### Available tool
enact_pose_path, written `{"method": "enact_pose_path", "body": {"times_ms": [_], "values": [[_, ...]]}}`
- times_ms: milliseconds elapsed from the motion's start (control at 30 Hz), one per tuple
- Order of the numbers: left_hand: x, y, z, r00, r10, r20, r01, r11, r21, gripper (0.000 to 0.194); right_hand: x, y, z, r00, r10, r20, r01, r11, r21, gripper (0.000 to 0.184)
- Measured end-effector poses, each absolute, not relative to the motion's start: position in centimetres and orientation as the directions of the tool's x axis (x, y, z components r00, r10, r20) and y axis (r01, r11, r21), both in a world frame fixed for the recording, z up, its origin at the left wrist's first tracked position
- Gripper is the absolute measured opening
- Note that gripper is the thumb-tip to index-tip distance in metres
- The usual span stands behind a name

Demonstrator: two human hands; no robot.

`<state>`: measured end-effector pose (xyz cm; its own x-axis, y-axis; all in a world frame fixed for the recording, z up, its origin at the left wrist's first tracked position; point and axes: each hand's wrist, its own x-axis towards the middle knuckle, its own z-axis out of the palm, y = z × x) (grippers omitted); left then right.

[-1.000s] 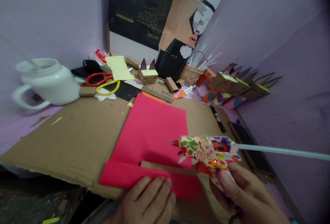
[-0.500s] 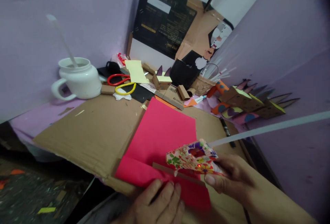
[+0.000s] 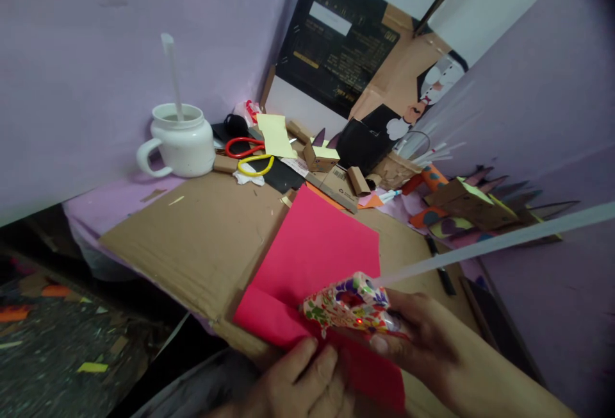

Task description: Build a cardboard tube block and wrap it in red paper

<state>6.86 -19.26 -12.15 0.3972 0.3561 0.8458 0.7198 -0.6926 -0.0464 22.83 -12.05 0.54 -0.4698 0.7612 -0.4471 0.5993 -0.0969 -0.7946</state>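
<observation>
A flower-patterned hot glue gun (image 3: 336,312) is in my right hand (image 3: 423,334), its small red light lit. From its back end a long translucent glue stick (image 3: 485,249) runs off to the right. The gun's nozzle hangs low over the folded edge of a red sheet of paper (image 3: 317,238), close to my left fingertips; whether it touches is unclear. My left hand (image 3: 302,386) holds down the folded near flap of that sheet, fingers curled over it. Beneath the sheet lies a brown cardboard panel (image 3: 206,232).
A white mug (image 3: 185,145) with a stick in it stands at the back left. Behind the panel are red- and yellow-handled scissors (image 3: 257,165), yellow paper (image 3: 276,136) and cardboard pieces. Small cardboard figures (image 3: 473,203) and a black pen (image 3: 441,267) lie on the right.
The glue gun has moved left and down along the fold, covering the brown strip that showed there. My left hand still presses on the flap. The whole view has shifted.
</observation>
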Motion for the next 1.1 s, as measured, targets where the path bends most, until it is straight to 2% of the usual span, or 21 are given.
{"method": "enact_pose_path", "body": {"times_ms": [100,300,500,767,933,1100], "values": [[6.88,-19.32,-12.38,0.410,0.352,0.842,0.707,-0.706,-0.049,0.030,23.12,-12.18,0.36,-0.452,0.767,-0.456,0.647,-0.070,-0.759,0.045],[6.82,-19.31,-11.89,0.395,0.378,0.837,0.716,-0.697,-0.023,0.037,23.25,-12.46,0.16,-0.401,0.815,-0.417,0.725,0.004,-0.689,0.044],[6.64,-19.35,-11.65,0.413,0.351,0.840,0.703,-0.710,-0.049,0.040,22.95,-12.65,0.55,-0.425,0.812,-0.401,0.666,-0.020,-0.746,0.039],[7.15,-19.10,-11.81,0.383,0.362,0.850,0.709,-0.705,-0.019,0.036,22.91,-12.71,0.54,-0.434,0.807,-0.401,0.656,-0.023,-0.755,0.037],[7.01,-19.14,-11.84,0.391,0.339,0.855,0.708,-0.705,-0.044,0.037,22.65,-12.80,0.66,-0.455,0.808,-0.375,0.663,0.026,-0.748,0.034],[6.72,-19.29,-11.67,0.431,0.364,0.826,0.701,-0.711,-0.053,0.034,22.76,-12.76,0.58,-0.462,0.793,-0.397,0.638,-0.014,-0.770,0.034]]}}
